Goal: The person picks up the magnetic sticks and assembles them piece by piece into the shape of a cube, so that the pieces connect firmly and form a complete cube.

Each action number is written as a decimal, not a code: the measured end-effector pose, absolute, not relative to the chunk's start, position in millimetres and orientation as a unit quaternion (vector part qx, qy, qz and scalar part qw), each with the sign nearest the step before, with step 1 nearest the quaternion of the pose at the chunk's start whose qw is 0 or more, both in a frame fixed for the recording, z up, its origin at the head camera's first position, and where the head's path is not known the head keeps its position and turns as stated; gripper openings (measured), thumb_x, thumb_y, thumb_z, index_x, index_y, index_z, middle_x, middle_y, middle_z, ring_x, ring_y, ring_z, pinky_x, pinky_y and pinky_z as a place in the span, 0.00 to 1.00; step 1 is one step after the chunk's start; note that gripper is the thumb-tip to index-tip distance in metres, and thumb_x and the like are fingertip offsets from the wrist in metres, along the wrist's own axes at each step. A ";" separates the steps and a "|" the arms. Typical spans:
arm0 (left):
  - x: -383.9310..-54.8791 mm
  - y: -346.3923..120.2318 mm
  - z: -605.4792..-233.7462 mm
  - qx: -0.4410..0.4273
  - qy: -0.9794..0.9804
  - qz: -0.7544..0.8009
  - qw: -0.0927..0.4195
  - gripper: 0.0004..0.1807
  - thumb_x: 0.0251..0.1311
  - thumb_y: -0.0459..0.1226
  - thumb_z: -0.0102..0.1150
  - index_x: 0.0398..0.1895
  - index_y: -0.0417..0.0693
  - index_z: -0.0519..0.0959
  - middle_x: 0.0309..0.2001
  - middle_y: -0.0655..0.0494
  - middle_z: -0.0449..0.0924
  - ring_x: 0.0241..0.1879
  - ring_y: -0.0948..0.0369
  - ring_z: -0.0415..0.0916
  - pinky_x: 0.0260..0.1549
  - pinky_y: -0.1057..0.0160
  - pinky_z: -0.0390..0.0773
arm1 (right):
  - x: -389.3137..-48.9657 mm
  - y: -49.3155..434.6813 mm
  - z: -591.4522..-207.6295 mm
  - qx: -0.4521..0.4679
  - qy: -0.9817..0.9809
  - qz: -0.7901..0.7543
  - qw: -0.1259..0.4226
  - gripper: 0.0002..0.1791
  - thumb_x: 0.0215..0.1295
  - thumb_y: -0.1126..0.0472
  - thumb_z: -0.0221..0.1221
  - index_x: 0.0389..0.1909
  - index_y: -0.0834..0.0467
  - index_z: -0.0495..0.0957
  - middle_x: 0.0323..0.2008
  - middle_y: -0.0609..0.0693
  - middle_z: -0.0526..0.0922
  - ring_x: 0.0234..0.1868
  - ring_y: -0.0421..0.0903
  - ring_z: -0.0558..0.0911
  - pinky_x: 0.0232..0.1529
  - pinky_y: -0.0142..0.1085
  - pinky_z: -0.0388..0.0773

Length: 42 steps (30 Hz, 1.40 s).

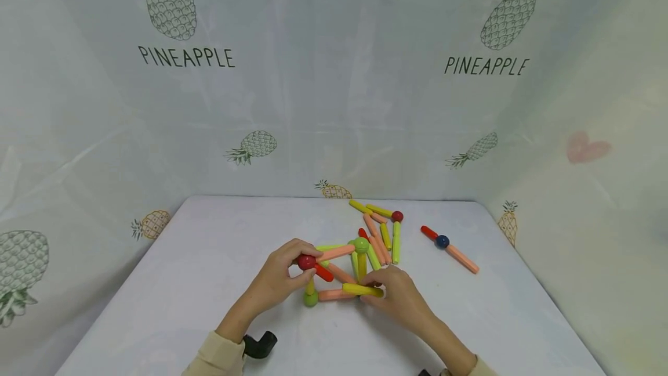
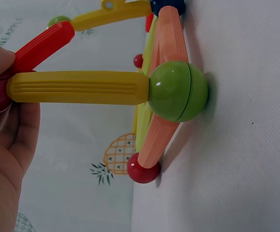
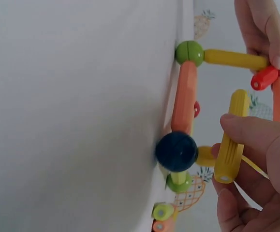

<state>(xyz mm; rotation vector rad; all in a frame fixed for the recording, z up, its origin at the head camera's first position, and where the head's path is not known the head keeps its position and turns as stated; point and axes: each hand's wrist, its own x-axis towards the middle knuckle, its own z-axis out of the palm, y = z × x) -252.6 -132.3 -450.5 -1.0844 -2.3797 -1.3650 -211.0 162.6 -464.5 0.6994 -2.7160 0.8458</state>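
My left hand pinches a red ball at an upper corner of a frame of sticks and balls. From that ball run a salmon stick, a short red stick and a yellow upright. The upright stands on a green ball at the table. Between thumb and fingers of my right hand is a loose yellow stick. It is beside another yellow upright, above a navy ball at a lower corner. Another green ball tops that upright.
Behind the frame lie several loose sticks, among them a lime stick touching a red ball. Further right, a navy ball joins a red and a salmon stick. A pineapple-print cloth surrounds the white table.
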 end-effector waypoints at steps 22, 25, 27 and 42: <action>-251.8 -132.3 -449.3 -0.368 -0.801 -0.463 0.095 0.18 0.62 0.36 0.65 0.53 0.63 0.76 0.51 0.67 0.74 0.45 0.64 0.74 0.45 0.64 0.79 | -211.3 134.4 -460.6 0.227 -0.904 0.355 0.079 0.12 0.55 0.54 0.72 0.41 0.42 0.85 0.30 0.32 0.81 0.29 0.40 0.77 0.30 0.31 0.77; -252.8 -131.9 -450.0 -0.371 -0.799 -0.461 0.103 0.19 0.60 0.35 0.66 0.53 0.63 0.76 0.50 0.68 0.74 0.43 0.65 0.74 0.44 0.65 0.79 | -212.3 133.1 -460.8 0.230 -0.910 0.333 0.086 0.13 0.55 0.56 0.72 0.42 0.43 0.85 0.30 0.32 0.81 0.30 0.40 0.78 0.32 0.31 0.78; -253.5 -131.6 -449.9 -0.372 -0.800 -0.459 0.106 0.21 0.60 0.34 0.66 0.53 0.65 0.76 0.50 0.70 0.74 0.43 0.65 0.74 0.43 0.65 0.79 | -213.4 132.1 -461.3 0.231 -0.916 0.314 0.094 0.13 0.55 0.56 0.72 0.42 0.43 0.85 0.30 0.32 0.81 0.30 0.39 0.78 0.32 0.30 0.77; -252.5 -128.7 -448.6 -0.388 -0.793 -0.448 0.137 0.21 0.56 0.32 0.68 0.51 0.62 0.78 0.49 0.70 0.74 0.40 0.66 0.73 0.37 0.66 0.79 | -218.4 125.8 -462.0 0.226 -0.935 0.233 0.139 0.15 0.51 0.58 0.75 0.41 0.48 0.85 0.32 0.37 0.83 0.27 0.34 0.74 0.31 0.27 0.76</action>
